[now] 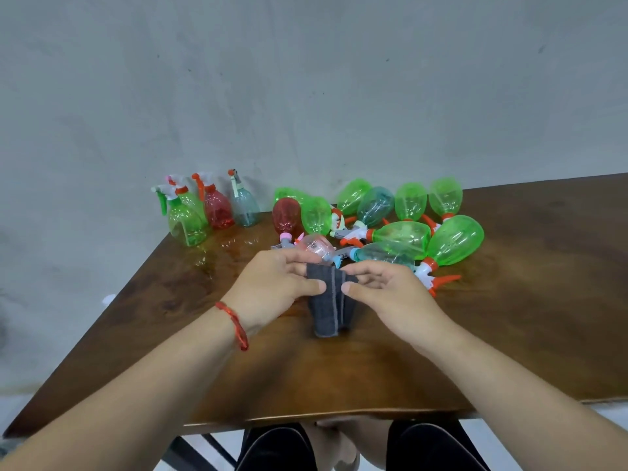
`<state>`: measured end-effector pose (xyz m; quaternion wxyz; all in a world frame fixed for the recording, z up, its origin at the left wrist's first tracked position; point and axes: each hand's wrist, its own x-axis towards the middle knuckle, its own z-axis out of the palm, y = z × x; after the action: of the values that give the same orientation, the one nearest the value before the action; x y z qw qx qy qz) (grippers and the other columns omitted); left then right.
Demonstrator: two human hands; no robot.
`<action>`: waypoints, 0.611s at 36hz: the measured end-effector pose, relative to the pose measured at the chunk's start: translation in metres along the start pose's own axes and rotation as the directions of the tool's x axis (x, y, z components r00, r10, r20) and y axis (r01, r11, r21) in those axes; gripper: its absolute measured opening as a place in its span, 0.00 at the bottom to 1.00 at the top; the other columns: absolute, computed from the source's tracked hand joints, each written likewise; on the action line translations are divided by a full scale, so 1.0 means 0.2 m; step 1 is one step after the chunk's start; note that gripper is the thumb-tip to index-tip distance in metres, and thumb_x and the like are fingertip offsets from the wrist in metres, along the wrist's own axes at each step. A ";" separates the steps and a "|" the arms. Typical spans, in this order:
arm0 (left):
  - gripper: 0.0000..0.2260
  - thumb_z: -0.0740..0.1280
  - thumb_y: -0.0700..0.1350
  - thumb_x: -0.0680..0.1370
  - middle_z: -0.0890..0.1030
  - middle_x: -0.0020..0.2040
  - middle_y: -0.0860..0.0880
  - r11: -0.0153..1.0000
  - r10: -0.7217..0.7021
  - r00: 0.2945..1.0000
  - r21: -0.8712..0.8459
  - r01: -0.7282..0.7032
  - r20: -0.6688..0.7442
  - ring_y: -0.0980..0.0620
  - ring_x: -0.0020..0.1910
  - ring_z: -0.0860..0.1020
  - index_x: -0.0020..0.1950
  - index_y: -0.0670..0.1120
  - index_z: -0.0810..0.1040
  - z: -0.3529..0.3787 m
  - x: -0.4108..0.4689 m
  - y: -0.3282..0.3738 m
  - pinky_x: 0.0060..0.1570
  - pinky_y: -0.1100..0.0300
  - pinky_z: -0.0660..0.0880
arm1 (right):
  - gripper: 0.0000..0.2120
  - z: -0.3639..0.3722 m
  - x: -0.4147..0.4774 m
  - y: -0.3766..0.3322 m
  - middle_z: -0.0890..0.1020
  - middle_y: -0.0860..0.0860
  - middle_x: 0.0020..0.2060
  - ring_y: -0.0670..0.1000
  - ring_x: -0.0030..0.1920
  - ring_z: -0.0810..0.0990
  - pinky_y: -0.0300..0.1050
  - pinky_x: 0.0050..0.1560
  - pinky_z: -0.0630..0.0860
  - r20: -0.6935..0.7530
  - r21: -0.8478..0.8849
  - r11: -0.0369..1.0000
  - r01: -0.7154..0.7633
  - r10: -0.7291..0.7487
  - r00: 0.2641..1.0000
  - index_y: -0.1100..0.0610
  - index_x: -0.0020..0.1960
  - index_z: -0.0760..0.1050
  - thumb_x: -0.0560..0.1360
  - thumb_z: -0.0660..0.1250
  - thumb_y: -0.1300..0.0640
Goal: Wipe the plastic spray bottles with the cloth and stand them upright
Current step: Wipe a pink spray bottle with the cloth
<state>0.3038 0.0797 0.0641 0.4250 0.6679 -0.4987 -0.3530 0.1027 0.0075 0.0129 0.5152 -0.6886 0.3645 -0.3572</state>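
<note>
Pinching the grey cloth (326,311) with left grip (272,283) and right grip (390,294), I am holding it low over the desk (509,334); upright bottles (217,209) are standing far-left, lying bottles (455,239) are crowding behind.

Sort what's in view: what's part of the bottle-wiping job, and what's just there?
Job:
- grey cloth, pinched by left hand and right hand
- clear bottle just beyond the left fingers
- lying bottles, piled at the back right
- four upright bottles at the far left corner

Just there:
- red bracelet on the left wrist
- table
- wall
</note>
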 end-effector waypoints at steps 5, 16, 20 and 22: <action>0.04 0.78 0.46 0.79 0.86 0.41 0.53 0.914 0.159 0.987 0.378 -0.148 0.003 0.54 0.40 0.83 0.51 0.55 0.89 -0.01 0.02 0.02 0.51 0.50 0.82 | 0.05 -0.04 0.06 -0.06 0.86 0.41 0.39 0.36 0.40 0.81 0.28 0.46 0.74 0.011 -0.074 0.995 0.073 -0.072 0.997 0.49 0.51 0.87 0.77 0.78 0.58; 0.10 0.71 0.44 0.84 0.87 0.59 0.42 0.941 0.062 0.997 -0.334 -0.041 0.050 0.43 0.57 0.86 0.62 0.41 0.79 0.05 0.04 0.08 0.57 0.44 0.83 | 0.06 -0.07 0.12 -0.22 0.85 0.49 0.43 0.46 0.37 0.83 0.44 0.36 0.80 0.133 0.161 0.983 -0.084 0.063 0.989 0.53 0.50 0.76 0.85 0.66 0.58; 0.17 0.72 0.37 0.82 0.87 0.62 0.45 0.933 0.023 0.981 -0.357 0.048 0.193 0.45 0.61 0.86 0.71 0.46 0.79 0.12 -0.01 -0.02 0.55 0.48 0.84 | 0.04 -0.06 0.11 -0.17 0.85 0.52 0.44 0.52 0.41 0.82 0.53 0.46 0.75 0.082 0.189 0.974 -0.124 0.111 0.990 0.57 0.55 0.79 0.84 0.68 0.56; 0.16 0.71 0.36 0.82 0.88 0.60 0.44 0.937 0.011 0.986 -0.347 0.049 0.169 0.44 0.56 0.88 0.70 0.45 0.79 0.14 -0.03 -0.07 0.47 0.50 0.85 | 0.06 -0.07 0.09 -0.14 0.87 0.54 0.47 0.55 0.45 0.83 0.57 0.50 0.75 0.095 0.212 0.964 -0.163 0.146 0.985 0.57 0.57 0.80 0.84 0.69 0.56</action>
<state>0.2819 0.0813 0.0415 0.4897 0.5544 -0.4557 -0.4952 0.1030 -0.0087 0.0442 0.6280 -0.6106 0.3551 -0.3266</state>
